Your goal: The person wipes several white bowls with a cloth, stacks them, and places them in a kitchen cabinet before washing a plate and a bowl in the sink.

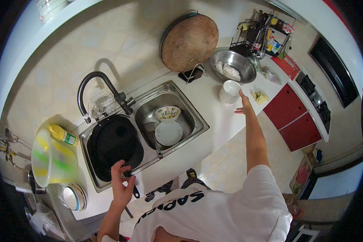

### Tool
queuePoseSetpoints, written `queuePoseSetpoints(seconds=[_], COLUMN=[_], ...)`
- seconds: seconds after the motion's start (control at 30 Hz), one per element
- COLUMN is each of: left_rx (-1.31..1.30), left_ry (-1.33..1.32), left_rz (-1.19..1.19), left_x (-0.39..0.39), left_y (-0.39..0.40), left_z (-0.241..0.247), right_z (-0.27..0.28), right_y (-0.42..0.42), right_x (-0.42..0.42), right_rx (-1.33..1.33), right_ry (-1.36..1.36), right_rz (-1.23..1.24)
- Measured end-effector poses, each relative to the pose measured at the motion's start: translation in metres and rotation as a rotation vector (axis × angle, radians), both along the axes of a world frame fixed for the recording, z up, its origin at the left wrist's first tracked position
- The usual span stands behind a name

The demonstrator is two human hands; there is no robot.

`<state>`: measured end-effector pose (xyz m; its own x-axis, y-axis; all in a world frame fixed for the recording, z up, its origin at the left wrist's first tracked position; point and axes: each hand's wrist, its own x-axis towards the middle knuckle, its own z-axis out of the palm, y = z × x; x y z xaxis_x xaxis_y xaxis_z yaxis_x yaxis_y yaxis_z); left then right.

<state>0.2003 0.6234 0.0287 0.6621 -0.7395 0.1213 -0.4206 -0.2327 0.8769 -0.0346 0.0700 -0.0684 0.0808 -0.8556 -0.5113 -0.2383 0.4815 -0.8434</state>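
Note:
My right hand point(244, 104) reaches to a stack of white bowls point(229, 93) on the counter, its thumb or a finger at the rim of the top one; a firm hold cannot be made out. Over the near edge of the left sink basin, my left hand point(123, 183) hovers with fingers apart, close to the handle of a black frying pan point(116, 142). The pan fills most of that basin. In the right basin lie a patterned bowl point(167, 113), a white plate point(168, 133) and a metal spatula point(155, 140). A black faucet point(101, 74) arches above the left basin.
A steel bowl point(245, 65) with white pieces inside stands behind the stacked bowls, beside a round wooden chopping board point(190, 42). A crumpled yellowish cloth point(260, 97) lies to the right. At left are a plastic bucket point(63, 163), a yellow bottle point(60, 134) and more bowls point(72, 198).

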Motion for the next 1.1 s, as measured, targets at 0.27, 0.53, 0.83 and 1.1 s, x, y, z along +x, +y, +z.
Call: queuePoseSetpoints(seconds=[0.27, 0.53, 0.83, 1.1], left_rx=[-0.091, -0.155, -0.126, -0.25], left_ry=[0.359, 0.491, 0.33, -0.045], left_rz=[0.112, -0.082, -0.304, -0.449], left_x=[-0.029, -0.045, -0.038, -0.052], left_y=[-0.081, -0.167, -0.228, -0.268], left_z=[-0.061, -0.091, -0.109, -0.07], right_z=[-0.066, -0.079, -0.051, 0.039], right_y=[-0.077, -0.097, -0.034, 0.085], right_x=[0.002, 0.008, -0.006, 0.016], right_rx=[0.178, 0.196, 0.237, 0.29], right_ry=[-0.163, -0.22, -0.377, -0.338], right_rz=[0.188, 0.152, 0.265, 0.57])
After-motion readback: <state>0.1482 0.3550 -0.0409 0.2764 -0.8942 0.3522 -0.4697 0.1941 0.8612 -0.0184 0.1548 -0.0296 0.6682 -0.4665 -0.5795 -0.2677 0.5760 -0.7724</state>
